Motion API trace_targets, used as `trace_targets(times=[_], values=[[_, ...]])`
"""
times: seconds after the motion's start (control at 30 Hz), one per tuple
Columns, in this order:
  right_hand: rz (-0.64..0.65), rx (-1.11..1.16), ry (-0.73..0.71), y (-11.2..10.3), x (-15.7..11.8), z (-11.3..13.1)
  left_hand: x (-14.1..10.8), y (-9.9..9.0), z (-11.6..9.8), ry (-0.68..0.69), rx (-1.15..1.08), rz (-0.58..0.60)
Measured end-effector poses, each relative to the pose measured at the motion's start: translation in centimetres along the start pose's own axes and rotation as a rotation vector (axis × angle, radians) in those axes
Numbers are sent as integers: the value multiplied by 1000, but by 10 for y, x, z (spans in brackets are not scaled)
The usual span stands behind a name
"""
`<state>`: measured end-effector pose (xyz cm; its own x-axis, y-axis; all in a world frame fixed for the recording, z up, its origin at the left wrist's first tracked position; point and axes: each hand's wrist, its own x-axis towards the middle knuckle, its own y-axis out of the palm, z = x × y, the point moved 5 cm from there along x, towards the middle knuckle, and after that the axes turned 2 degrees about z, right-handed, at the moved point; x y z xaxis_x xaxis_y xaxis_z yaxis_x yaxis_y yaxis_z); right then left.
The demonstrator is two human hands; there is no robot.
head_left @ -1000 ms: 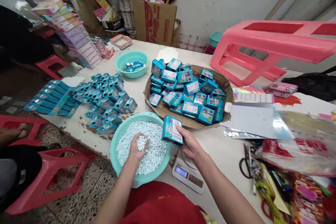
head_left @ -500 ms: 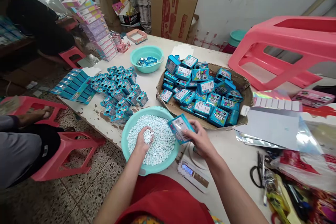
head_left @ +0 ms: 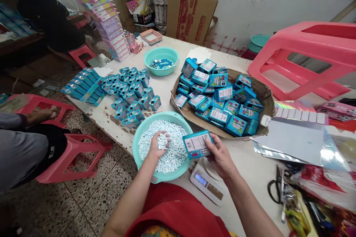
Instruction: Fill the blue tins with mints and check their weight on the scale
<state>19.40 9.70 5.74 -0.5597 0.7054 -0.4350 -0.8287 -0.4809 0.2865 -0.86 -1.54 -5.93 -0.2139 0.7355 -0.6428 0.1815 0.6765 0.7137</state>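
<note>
My left hand is cupped palm up over the turquoise basin, its fingers curled round a small heap of white candies. Many more small white candies lie loose in the basin. Over the basin's right rim, my right hand grips a blue candy box tilted on its side, thumb on the printed face. Beneath that hand is a white digital scale with a lit display, its platform partly covered.
A cut-down cardboard box piled with blue candy boxes stands right of the basin. Left are rows of small blue boxes; behind, a second basin holds shiny discs. Scissors lie right. A pink stool stands at the back right.
The blue box has turned in my right hand, its printed face now more level. My left hand stays cupped with the candies, raised a little. The whole view has shifted slightly.
</note>
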Motion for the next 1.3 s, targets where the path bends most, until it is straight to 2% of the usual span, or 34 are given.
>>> trace_targets(times=[0.13, 0.23, 0.33, 0.47, 0.57, 0.67, 0.83, 1.03, 1.3], values=[[137, -222, 1, 10, -5, -5, 0, 7, -4, 20, -11, 1], [161, -544, -24, 20, -4, -8, -16, 26, -13, 50, 15, 21], [130, -829, -197, 38, 3, -11, -38, 59, -22, 148, 65, 100], [204, -1006, -479, 71, 11, -23, -56, 92, -26, 404, 146, 121], [181, -1031, -507, 80, 15, -29, -59, 98, -25, 586, 235, 71], [137, -1031, -479, 83, 15, -27, -59, 96, -24, 670, 277, 30], [110, -1003, -493, 90, 11, -21, -58, 95, -26, 664, 338, -20], [51, -893, -520, 89, 14, -20, -58, 97, -30, 677, 362, 2], [49, -879, -517, 89, 20, -16, -57, 100, -29, 700, 382, 17]])
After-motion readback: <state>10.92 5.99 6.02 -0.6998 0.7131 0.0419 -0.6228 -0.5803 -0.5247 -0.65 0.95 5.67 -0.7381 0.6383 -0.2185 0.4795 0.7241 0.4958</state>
